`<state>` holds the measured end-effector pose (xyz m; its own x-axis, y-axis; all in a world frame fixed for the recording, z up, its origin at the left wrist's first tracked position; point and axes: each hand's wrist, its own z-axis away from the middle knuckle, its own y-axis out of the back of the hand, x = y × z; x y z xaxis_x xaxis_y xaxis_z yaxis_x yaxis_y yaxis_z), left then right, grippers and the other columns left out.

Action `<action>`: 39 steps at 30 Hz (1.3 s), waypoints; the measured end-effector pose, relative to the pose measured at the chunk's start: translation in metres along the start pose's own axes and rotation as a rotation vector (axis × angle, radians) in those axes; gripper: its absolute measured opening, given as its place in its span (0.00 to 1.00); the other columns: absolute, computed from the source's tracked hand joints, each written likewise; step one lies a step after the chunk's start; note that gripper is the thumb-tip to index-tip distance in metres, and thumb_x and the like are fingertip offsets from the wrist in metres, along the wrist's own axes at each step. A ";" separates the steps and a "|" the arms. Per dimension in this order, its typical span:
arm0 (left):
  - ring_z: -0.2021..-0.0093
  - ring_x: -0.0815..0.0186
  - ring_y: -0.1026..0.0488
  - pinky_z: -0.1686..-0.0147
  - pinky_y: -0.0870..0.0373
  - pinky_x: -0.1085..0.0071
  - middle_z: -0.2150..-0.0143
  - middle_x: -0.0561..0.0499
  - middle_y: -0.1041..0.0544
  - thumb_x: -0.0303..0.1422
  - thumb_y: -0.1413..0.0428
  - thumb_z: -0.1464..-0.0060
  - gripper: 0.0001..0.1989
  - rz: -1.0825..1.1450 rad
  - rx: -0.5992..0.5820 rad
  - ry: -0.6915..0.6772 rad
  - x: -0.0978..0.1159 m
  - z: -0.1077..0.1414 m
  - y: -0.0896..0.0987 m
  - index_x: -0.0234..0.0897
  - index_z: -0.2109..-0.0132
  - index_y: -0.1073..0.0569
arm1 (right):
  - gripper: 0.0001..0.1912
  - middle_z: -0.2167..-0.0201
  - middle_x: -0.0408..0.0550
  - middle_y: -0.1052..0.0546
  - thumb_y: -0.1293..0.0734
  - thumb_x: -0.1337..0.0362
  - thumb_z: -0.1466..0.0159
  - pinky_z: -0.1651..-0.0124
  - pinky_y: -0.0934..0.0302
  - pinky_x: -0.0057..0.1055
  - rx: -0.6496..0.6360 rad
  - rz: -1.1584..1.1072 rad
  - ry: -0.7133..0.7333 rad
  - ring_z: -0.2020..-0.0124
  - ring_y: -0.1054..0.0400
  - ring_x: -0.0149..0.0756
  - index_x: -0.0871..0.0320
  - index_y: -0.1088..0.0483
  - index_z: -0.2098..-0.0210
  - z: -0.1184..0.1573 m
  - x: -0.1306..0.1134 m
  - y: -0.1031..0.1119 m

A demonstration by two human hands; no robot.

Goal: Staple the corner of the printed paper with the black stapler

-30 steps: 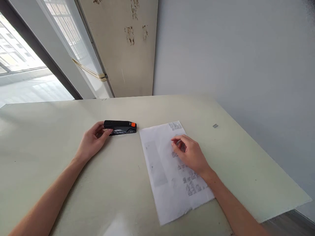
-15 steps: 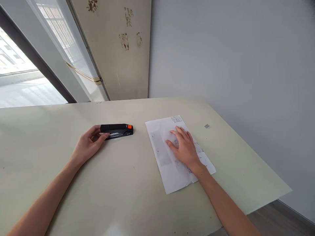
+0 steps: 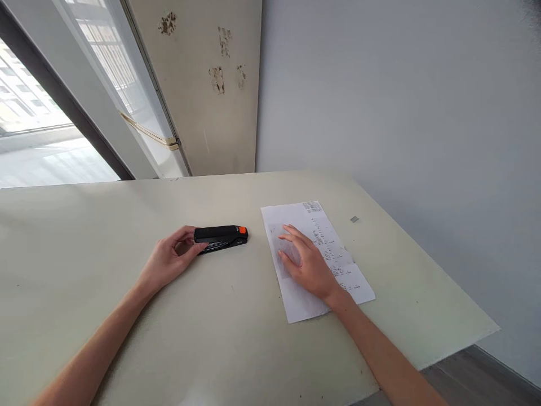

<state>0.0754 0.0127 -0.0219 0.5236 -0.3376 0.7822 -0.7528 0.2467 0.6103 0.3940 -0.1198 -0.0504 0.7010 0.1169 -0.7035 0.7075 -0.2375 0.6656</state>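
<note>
My left hand (image 3: pixel 175 256) grips the rear end of a black stapler (image 3: pixel 220 235) with an orange patch at its front. The thumb is low on the near side and the fingers go behind it. The stapler's front points right, toward a printed sheet of paper (image 3: pixel 306 307), and a gap lies between the two. My right hand (image 3: pixel 306 262) is over the middle of the sheet, fingers spread and slightly bent, holding nothing. Part of the print is hidden beneath this hand. Whether the fingertips touch the paper I cannot tell.
The pale table (image 3: pixel 203 355) has its right edge beyond the sheet. A small grey rectangular piece (image 3: pixel 354 219) lies on it to the right of the paper. Behind stand a grey wall (image 3: pixel 380 101) and a refrigerator (image 3: pixel 203 113) with a stained side.
My left hand has moved right with the stapler, closer to the paper. My right hand has shifted slightly left over the sheet, and more print shows. The sheet looks flatter.
</note>
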 end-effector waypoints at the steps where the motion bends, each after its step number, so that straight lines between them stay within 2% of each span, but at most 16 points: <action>1: 0.67 0.65 0.32 0.66 0.37 0.71 0.66 0.53 0.25 0.51 0.39 0.40 0.18 0.012 -0.014 -0.017 0.001 0.002 -0.002 0.41 0.55 0.25 | 0.18 0.28 0.50 0.35 0.37 0.56 0.26 0.27 0.43 0.54 -0.019 0.011 -0.004 0.24 0.46 0.47 0.50 0.31 0.39 0.001 0.000 -0.002; 4: 0.68 0.65 0.33 0.68 0.39 0.71 0.66 0.52 0.23 0.48 0.37 0.41 0.17 0.043 -0.065 -0.048 0.002 0.005 -0.006 0.40 0.55 0.24 | 0.19 0.29 0.52 0.33 0.37 0.56 0.27 0.28 0.42 0.57 -0.021 0.040 -0.025 0.25 0.45 0.49 0.50 0.31 0.39 0.000 0.004 -0.007; 7: 0.71 0.67 0.38 0.71 0.42 0.71 0.65 0.52 0.22 0.46 0.37 0.41 0.16 0.072 -0.113 -0.060 0.004 0.007 -0.009 0.41 0.53 0.23 | 0.18 0.31 0.53 0.31 0.37 0.57 0.27 0.29 0.40 0.58 0.029 0.054 0.004 0.27 0.41 0.51 0.51 0.30 0.40 -0.001 0.007 -0.008; 11: 0.73 0.69 0.41 0.74 0.45 0.71 0.67 0.53 0.22 0.46 0.37 0.41 0.16 0.089 -0.154 -0.069 0.011 0.010 -0.012 0.40 0.53 0.22 | 0.17 0.35 0.51 0.26 0.37 0.60 0.26 0.31 0.36 0.54 0.109 0.043 0.118 0.32 0.34 0.48 0.50 0.29 0.40 0.000 0.002 -0.004; 15: 0.75 0.70 0.41 0.76 0.46 0.71 0.69 0.54 0.23 0.47 0.37 0.41 0.16 0.073 -0.194 -0.079 0.021 0.014 -0.018 0.39 0.56 0.22 | 0.18 0.39 0.50 0.24 0.38 0.66 0.26 0.33 0.34 0.50 0.101 0.058 0.255 0.35 0.31 0.45 0.49 0.28 0.39 0.002 -0.006 -0.002; 18: 0.74 0.68 0.37 0.75 0.43 0.71 0.68 0.53 0.22 0.46 0.37 0.40 0.15 0.073 -0.219 -0.099 0.024 0.016 -0.022 0.39 0.55 0.22 | 0.19 0.40 0.50 0.23 0.38 0.69 0.27 0.35 0.32 0.49 0.093 0.084 0.340 0.38 0.29 0.44 0.49 0.28 0.39 0.002 -0.011 -0.002; 24: 0.68 0.63 0.29 0.70 0.35 0.70 0.63 0.51 0.18 0.45 0.37 0.41 0.14 0.075 -0.233 -0.106 0.025 0.015 -0.024 0.41 0.54 0.21 | 0.21 0.42 0.51 0.22 0.38 0.74 0.29 0.40 0.29 0.49 0.132 0.132 0.423 0.42 0.26 0.44 0.50 0.26 0.43 0.001 -0.017 -0.002; 26: 0.65 0.61 0.26 0.65 0.32 0.68 0.61 0.50 0.18 0.43 0.36 0.42 0.14 0.070 -0.248 -0.114 0.024 0.014 -0.022 0.42 0.52 0.20 | 0.21 0.43 0.52 0.21 0.38 0.75 0.30 0.41 0.29 0.49 0.148 0.146 0.445 0.43 0.26 0.44 0.51 0.26 0.43 0.002 -0.019 -0.003; 29: 0.55 0.55 0.23 0.53 0.29 0.63 0.51 0.47 0.17 0.40 0.35 0.44 0.20 0.146 -0.328 -0.157 0.018 0.011 -0.014 0.43 0.45 0.21 | 0.22 0.44 0.52 0.21 0.37 0.76 0.30 0.43 0.29 0.47 0.158 0.137 0.466 0.44 0.25 0.43 0.51 0.27 0.42 0.003 -0.021 -0.004; 31: 0.46 0.50 0.24 0.46 0.30 0.59 0.43 0.43 0.19 0.40 0.38 0.43 0.23 0.319 -0.351 -0.172 0.010 0.006 -0.008 0.42 0.41 0.22 | 0.22 0.44 0.51 0.20 0.37 0.77 0.31 0.45 0.28 0.45 0.161 0.120 0.476 0.46 0.25 0.42 0.51 0.27 0.43 0.003 -0.022 -0.004; 32: 0.43 0.48 0.25 0.46 0.31 0.58 0.42 0.42 0.20 0.41 0.39 0.42 0.23 0.426 -0.316 -0.153 0.006 0.003 -0.006 0.41 0.41 0.22 | 0.22 0.44 0.51 0.20 0.38 0.78 0.31 0.46 0.28 0.45 0.163 0.113 0.478 0.46 0.24 0.42 0.52 0.27 0.43 0.003 -0.022 -0.005; 34: 0.43 0.48 0.25 0.48 0.31 0.60 0.44 0.40 0.19 0.43 0.41 0.41 0.21 0.626 -0.150 -0.060 -0.001 -0.003 -0.001 0.40 0.44 0.20 | 0.22 0.44 0.51 0.20 0.38 0.78 0.32 0.46 0.28 0.45 0.164 0.102 0.478 0.46 0.24 0.42 0.52 0.27 0.45 0.004 -0.022 -0.005; 36: 0.47 0.52 0.24 0.52 0.30 0.63 0.49 0.42 0.17 0.44 0.39 0.42 0.17 0.760 0.050 0.064 -0.006 -0.009 0.003 0.41 0.50 0.19 | 0.20 0.44 0.51 0.20 0.38 0.79 0.32 0.47 0.28 0.45 0.159 0.091 0.464 0.46 0.24 0.42 0.52 0.26 0.47 0.004 -0.021 -0.006; 39: 0.55 0.58 0.25 0.59 0.29 0.67 0.57 0.45 0.19 0.44 0.38 0.43 0.13 0.882 0.230 0.163 -0.008 -0.014 0.009 0.40 0.59 0.18 | 0.19 0.44 0.51 0.20 0.39 0.78 0.32 0.48 0.27 0.44 0.162 0.077 0.434 0.48 0.23 0.41 0.52 0.25 0.51 0.006 -0.019 -0.009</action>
<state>0.0705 0.0302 -0.0208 -0.2398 0.0227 0.9706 -0.9572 0.1616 -0.2403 0.3737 -0.1252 -0.0444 0.7477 0.4776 -0.4614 0.6533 -0.4049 0.6397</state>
